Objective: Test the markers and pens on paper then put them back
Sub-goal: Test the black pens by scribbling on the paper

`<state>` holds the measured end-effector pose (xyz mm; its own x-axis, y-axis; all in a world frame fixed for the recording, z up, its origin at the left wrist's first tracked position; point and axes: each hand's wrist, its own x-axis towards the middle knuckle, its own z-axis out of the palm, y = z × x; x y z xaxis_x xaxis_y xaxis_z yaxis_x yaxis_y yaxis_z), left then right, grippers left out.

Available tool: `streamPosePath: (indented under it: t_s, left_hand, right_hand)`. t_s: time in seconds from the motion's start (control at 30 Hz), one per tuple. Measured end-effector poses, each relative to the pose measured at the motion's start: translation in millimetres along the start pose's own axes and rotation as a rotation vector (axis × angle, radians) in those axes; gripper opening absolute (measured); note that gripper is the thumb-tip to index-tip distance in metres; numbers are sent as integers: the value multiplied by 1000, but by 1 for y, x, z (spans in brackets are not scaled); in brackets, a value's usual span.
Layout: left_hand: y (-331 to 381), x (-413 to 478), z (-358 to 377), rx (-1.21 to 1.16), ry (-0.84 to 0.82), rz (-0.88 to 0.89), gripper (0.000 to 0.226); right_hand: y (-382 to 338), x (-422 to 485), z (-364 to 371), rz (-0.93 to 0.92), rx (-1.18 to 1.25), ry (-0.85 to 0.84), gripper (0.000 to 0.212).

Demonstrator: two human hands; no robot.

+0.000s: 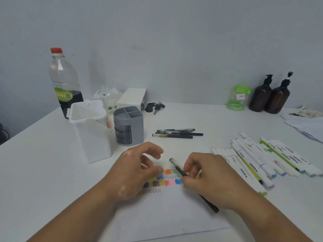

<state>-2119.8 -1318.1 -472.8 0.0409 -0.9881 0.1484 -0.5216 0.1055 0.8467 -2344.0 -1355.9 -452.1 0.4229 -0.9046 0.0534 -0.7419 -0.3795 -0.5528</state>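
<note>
Forearms flank the paper (174,215) at 6 o'clock. On it the right hand (209,180) pinches the black pen (178,169) mid-barrel; its long axis runs 11 to 5 o'clock, clear end up at 11. At 9 o'clock of that end the left hand (136,172) hangs loosely curled w/ nothing in it, so it's probably the nearer one for the cap. The gray organizer (128,124) stands well apart, approx 11 o'clock.

Worn at head height, looking forward and down across the counter (43,163) through a wide-angle lens. Sits close over the left hand (138,172) and right hand (209,182), placing both hands low in the middle, with forearms entering from the bottom corners. Faces the grey wall (174,41) behind the counter's far edge, giving it the upper part of the view. Takes in the counter from its left edge rightward.
</note>
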Motion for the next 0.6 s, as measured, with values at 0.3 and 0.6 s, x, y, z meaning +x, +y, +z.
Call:
streamPosePath:
  t_s: [0.3,0.6]
  left_hand:
    - [-10,4,-4,201,-6,-4,13]
    - [-12,6,-9,148,143,-7,10]
  right_hand:
    - [23,2,-7,234,-329,149,16]
    - [23,92,-15,16,-453,186,20]
